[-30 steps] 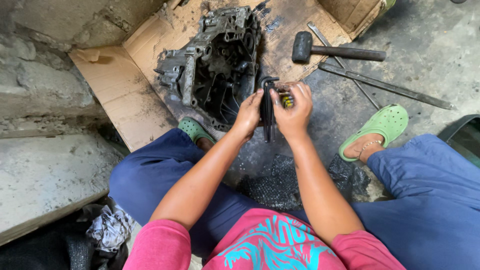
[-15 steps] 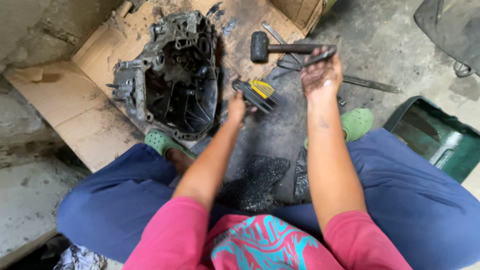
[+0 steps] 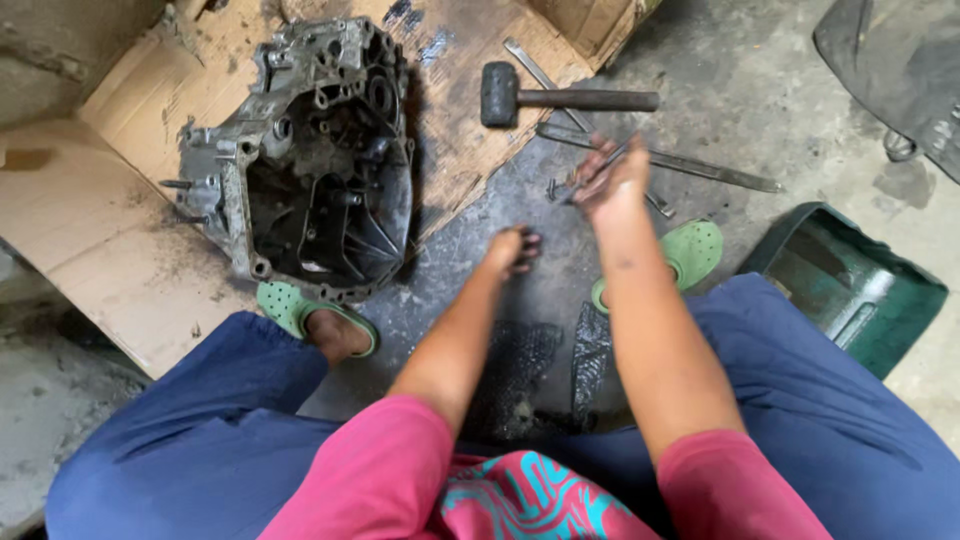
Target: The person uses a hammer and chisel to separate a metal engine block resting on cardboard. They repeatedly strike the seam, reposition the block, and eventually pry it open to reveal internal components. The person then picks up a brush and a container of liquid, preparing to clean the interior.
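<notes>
Before you, a greasy metal gearbox housing [image 3: 310, 160] lies open side up on flattened cardboard [image 3: 90, 230], just beyond your left foot. A hammer [image 3: 560, 98] rests at the cardboard's edge, with a long flat bar [image 3: 690, 166] near it on the stained floor. Your right hand [image 3: 612, 185] grasps a thin dark tool [image 3: 600, 165] above the bar. Your left hand [image 3: 512, 250] is curled, holding nothing visible.
</notes>
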